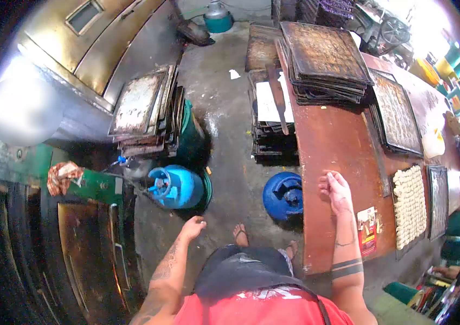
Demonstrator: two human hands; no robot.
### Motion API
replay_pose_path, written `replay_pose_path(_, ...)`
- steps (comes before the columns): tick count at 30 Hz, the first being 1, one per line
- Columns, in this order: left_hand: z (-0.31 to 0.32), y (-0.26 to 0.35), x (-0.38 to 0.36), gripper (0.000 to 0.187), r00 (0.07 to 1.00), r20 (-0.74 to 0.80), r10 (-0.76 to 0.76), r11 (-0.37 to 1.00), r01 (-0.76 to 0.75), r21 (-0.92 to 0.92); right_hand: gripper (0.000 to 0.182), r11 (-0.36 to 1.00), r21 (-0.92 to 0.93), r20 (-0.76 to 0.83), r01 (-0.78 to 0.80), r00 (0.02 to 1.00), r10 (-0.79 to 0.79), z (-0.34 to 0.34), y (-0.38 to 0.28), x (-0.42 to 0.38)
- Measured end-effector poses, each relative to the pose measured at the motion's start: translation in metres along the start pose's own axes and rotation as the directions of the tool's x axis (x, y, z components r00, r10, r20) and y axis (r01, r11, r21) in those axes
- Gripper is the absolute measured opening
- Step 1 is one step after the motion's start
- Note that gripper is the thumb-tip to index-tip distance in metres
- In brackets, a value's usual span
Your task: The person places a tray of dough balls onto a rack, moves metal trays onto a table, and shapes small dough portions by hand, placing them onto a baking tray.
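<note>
My left hand hangs low over the concrete floor, its fingers curled together with nothing showing in them. Just beyond it stands a light blue gas cylinder. Above the near part of the brown table is my right hand, fingers loosely bent and apart, holding nothing visible. Close to my right forearm lies a red and white printed packet. Farther right, a tray bears rows of pale dough pieces.
Dark baking trays are piled on the table's far end. Another tray stack stands left, beside oven doors. A dark blue cylinder sits against the table. A crumpled cloth rests on the green oven front.
</note>
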State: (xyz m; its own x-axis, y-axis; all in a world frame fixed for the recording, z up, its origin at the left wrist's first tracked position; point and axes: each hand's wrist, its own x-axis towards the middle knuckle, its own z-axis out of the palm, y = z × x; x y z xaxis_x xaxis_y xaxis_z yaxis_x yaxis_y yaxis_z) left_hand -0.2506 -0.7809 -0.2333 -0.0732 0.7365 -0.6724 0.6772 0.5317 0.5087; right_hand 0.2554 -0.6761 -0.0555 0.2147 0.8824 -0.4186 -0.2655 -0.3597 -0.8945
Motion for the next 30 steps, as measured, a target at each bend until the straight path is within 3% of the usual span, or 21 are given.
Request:
replay_pose_path(4, -0.071, 0.054, 0.023, 0.047, 1.000, 0.023, 0.007, 0.985, -0.003, -0.174, 0.028, 0.999, 0.029, -0.011, 0.014, 1.000, -0.014, 0.066, 0.019, -0.007)
replay_pose_path(7, -0.095, 0.052, 0.049, 0.047, 0.992, 0.004, 0.124, 0.985, -0.123, -0.120, 0.021, 0.998, 0.060, 0.055, -0.009, 0.998, 0.006, 0.092, 0.013, 0.010)
replay_pose_path(10, -0.099, 0.037, 0.068, 0.049, 0.986, 0.085, 0.142, 0.990, -0.143, -0.003, 0.029, 0.975, -0.146, 0.034, 0.170, 0.985, -0.167, 0.115, -0.019, 0.048)
replay_pose_path(12, -0.115, 0.055, 0.072, 0.052, 0.978, 0.165, 0.131, 0.986, -0.145, 0.076, 0.053, 0.976, -0.082, -0.079, 0.202, 0.975, -0.209, 0.149, -0.060, 0.071)
replay_pose_path(15, -0.143, 0.078, 0.083, 0.054, 0.957, 0.277, 0.091, 0.985, -0.126, 0.114, 0.060, 0.974, 0.176, -0.096, 0.141, 0.987, -0.125, 0.154, -0.081, 0.169)
replay_pose_path(17, -0.143, 0.030, 0.131, 0.053, 0.969, 0.186, 0.163, 0.955, -0.202, 0.216, 0.056, 0.904, 0.420, -0.092, 0.081, 0.995, -0.046, 0.155, -0.091, 0.240)
replay_pose_path(19, -0.166, 0.029, 0.143, 0.051, 0.991, 0.109, 0.075, 0.971, -0.098, 0.220, 0.053, 0.831, 0.552, -0.122, 0.063, 0.992, 0.006, 0.159, -0.105, 0.292)
replay_pose_path(21, -0.190, 0.022, 0.173, 0.042, 0.957, 0.268, 0.111, 0.963, -0.170, 0.211, 0.050, 0.801, 0.588, -0.220, 0.110, 0.975, 0.028, 0.165, -0.127, 0.333)
replay_pose_path(22, -0.180, -0.012, 0.199, 0.035, 0.974, 0.227, -0.015, 0.995, 0.037, -0.094, 0.046, 0.800, 0.589, -0.256, 0.116, 0.966, 0.049, 0.166, -0.136, 0.343)
replay_pose_path(23, -0.173, -0.039, 0.221, 0.029, 0.973, 0.183, -0.140, 0.890, 0.205, -0.408, 0.038, 0.785, 0.608, -0.285, 0.117, 0.955, 0.079, 0.172, -0.145, 0.352)
replay_pose_path(26, -0.224, 0.076, 0.215, 0.025, 0.938, 0.158, -0.307, 0.890, 0.342, -0.300, 0.018, 0.790, 0.603, -0.380, 0.111, 0.911, 0.162, 0.177, -0.158, 0.373)
replay_pose_path(28, -0.243, 0.155, 0.218, 0.023, 0.921, 0.158, -0.357, 0.872, 0.389, -0.296, 0.017, 0.779, 0.604, -0.415, 0.172, 0.902, 0.123, 0.183, -0.174, 0.375)
replay_pose_path(29, -0.251, 0.190, 0.223, 0.022, 0.927, 0.151, -0.344, 0.887, 0.374, -0.270, 0.018, 0.778, 0.591, -0.454, 0.215, 0.885, 0.101, 0.180, -0.173, 0.374)
replay_pose_path(30, -0.255, 0.161, 0.267, 0.020, 0.940, 0.258, -0.223, 0.925, 0.288, -0.249, 0.021, 0.774, 0.568, -0.479, 0.281, 0.877, 0.033, 0.172, -0.171, 0.371)
